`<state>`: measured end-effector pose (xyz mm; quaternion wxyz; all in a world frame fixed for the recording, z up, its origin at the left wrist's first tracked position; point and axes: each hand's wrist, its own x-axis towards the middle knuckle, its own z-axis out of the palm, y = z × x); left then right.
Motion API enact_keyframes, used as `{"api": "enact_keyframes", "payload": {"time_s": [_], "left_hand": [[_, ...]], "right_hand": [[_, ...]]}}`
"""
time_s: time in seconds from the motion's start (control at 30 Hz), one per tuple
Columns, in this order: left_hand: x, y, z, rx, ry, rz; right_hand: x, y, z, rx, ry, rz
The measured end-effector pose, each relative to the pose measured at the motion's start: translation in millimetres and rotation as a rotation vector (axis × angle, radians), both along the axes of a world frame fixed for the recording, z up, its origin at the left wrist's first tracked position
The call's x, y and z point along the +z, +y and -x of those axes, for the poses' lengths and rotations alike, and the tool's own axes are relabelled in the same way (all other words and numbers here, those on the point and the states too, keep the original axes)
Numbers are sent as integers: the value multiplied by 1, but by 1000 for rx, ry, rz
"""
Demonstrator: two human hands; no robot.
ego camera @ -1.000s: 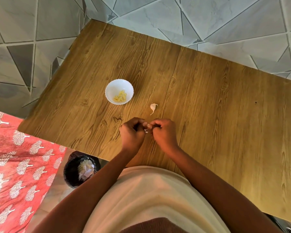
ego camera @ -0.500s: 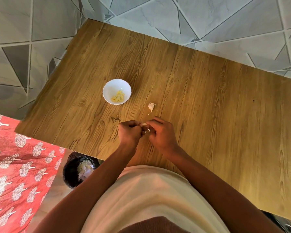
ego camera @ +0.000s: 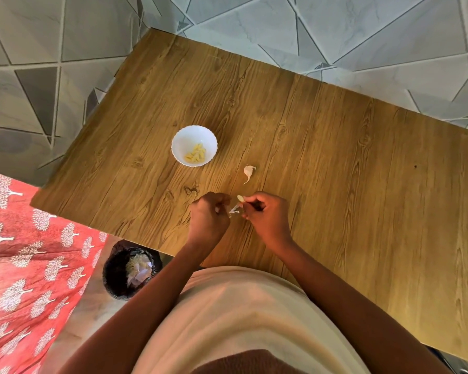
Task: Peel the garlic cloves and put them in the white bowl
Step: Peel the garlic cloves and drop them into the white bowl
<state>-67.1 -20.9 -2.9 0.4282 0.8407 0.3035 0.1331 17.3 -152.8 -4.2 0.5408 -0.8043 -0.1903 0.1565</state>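
Now my right hand point(ego camera: 268, 217) pinches a clove point(ego camera: 240, 198) at its fingertips, the pale bare tip poking out toward the bowl point(ego camera: 194, 146). My left hand point(ego camera: 208, 220) is curled just beside it, pinching the papery skin point(ego camera: 234, 209) that hangs between the two hands. Both hands hover over the table point(ego camera: 335, 163), on my side of the bowl and a little to its right. The bowl stands on the wood with a small heap of peeled cloves point(ego camera: 196, 155) lying inside, toward its near wall. One unpeeled clove point(ego camera: 248, 172) lies on the table, just right of the bowl and nearer to me, between the bowl and my right hand, apart from both. Well below the bowl, past the table's near edge, a dark bin point(ego camera: 130, 271) on the floor holds white skins.
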Motion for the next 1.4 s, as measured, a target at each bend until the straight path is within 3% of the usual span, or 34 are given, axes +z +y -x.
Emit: {"api": "enact_keyframes", "payload": {"time_s": [0.27,0.4,0.67,0.97,1.4], "left_hand": [[6,0,-3,15,-103,481],[7,0,-5,48,-164,596],[2,1,-6,-34,-221,517],[-2,-1,-6,-89,-204,211],[3,-3,-6,-161,-173,160]], "right_hand": [[-5,0,-1,14,-54,23],[-2,-2,-4,66,-50,4],[11,-3,-14,63,-99,5],[18,1,-15,100,-53,22],[20,-3,-14,123,-108,62]]}}
